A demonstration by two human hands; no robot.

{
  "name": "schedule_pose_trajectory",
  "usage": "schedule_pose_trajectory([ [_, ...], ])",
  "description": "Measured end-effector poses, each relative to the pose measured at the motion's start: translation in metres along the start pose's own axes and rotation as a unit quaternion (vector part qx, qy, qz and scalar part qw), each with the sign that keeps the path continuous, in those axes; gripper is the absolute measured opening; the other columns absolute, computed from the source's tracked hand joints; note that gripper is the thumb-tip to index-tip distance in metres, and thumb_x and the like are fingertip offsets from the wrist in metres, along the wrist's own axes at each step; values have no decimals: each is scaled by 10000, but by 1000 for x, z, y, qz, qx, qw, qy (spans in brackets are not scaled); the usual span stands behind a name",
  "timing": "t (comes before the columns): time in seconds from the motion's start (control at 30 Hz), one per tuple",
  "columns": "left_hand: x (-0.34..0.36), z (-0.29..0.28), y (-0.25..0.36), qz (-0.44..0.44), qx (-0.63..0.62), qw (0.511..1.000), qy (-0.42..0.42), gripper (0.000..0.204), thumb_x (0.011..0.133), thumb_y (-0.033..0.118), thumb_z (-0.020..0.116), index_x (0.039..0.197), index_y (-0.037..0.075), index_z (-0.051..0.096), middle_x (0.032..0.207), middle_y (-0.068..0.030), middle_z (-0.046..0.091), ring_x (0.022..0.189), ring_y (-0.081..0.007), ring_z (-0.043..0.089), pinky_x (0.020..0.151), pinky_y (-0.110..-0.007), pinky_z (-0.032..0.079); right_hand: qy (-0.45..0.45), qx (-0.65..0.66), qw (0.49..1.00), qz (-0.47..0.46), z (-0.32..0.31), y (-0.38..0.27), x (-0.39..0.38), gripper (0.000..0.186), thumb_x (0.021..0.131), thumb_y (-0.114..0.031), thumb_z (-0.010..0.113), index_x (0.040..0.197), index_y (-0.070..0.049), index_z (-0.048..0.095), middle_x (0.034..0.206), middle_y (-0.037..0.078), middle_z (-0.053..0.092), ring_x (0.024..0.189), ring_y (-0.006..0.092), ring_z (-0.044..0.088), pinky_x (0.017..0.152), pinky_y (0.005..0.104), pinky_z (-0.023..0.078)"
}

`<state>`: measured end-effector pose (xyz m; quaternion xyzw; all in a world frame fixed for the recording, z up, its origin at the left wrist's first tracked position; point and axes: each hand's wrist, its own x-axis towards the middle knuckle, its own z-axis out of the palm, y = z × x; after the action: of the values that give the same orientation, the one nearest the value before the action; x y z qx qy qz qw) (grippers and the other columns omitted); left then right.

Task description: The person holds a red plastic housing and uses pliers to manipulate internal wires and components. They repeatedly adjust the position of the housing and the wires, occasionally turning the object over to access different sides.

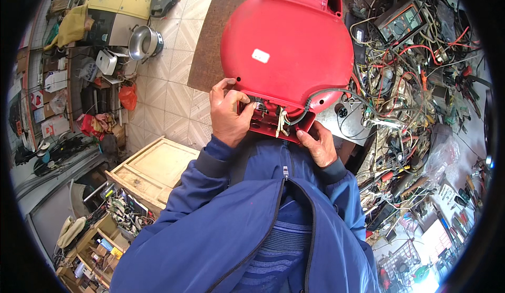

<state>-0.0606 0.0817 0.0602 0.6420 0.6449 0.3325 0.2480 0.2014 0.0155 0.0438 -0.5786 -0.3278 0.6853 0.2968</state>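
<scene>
Between left grip (229, 115) and right grip (321, 147) lies a red compartment (263, 128).

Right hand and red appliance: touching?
Touching. The head view shows the right hand with its thumb laid on the rim of the open compartment of the red appliance, no gap between.

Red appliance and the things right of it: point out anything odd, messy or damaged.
The red appliance lies with its near end open, pale wires hanging out between the left hand and right hand; odd, because wiring normally sits covered. To its right, cables lie in a tangled heap. No clear damage shows.
</scene>
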Motion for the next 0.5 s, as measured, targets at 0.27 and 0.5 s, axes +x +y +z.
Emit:
schedule_pose_trajectory([
  [0.27, -28, -19, -31, -219, -250, 935, -127, 568, 1063, 270, 662, 1458, -95, 478, 1345, -199, 638, 1255, -261, 611, 1064, -377, 492, -4, -32, 999, 1, 1, -3, -3, 499, 1001, -331, 731, 1288, 68, 645, 991, 97, 724, 914, 148, 646, 842, 328, 523],
  [0.5, -34, -20, -37, -199, -289, 902, -251, 578, 1110, 380, 577, 1502, -35, 489, 1337, -108, 632, 1220, -168, 565, 1071, -334, 453, -3, -35, 999, -15, 6, -8, -4, 449, 1004, -290, 709, 1273, 65, 651, 999, 96, 719, 916, 143, 637, 852, 315, 515],
])
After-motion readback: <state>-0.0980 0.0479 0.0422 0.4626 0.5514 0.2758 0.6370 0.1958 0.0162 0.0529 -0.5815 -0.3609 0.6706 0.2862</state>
